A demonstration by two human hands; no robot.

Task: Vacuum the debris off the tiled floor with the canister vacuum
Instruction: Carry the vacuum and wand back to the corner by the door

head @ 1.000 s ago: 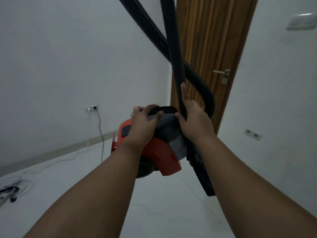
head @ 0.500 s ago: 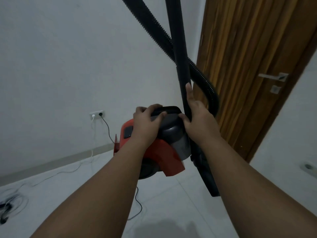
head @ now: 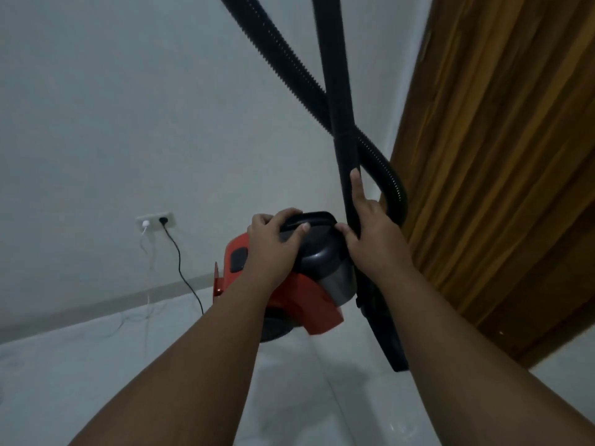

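The red and dark grey canister vacuum (head: 309,284) hangs in the air in front of me, above the white tiled floor (head: 306,391). My left hand (head: 273,239) grips its black top handle (head: 317,217) from the left. My right hand (head: 370,233) holds the handle's right end and the rigid black wand (head: 338,101), with the index finger stretched up along the wand. The ribbed black hose (head: 283,59) crosses behind the wand and loops down at the right. The wand's lower end (head: 391,346) hangs below my right wrist. No debris shows on the floor.
A wooden door (head: 502,156) stands close on the right. A wall socket (head: 156,221) at the left holds a black cord (head: 180,268) and a white plug with thin white cables trailing along the skirting.
The view has swung right and closer to the door, which now fills more of the right side. Both hands keep the same hold on the lifted vacuum.
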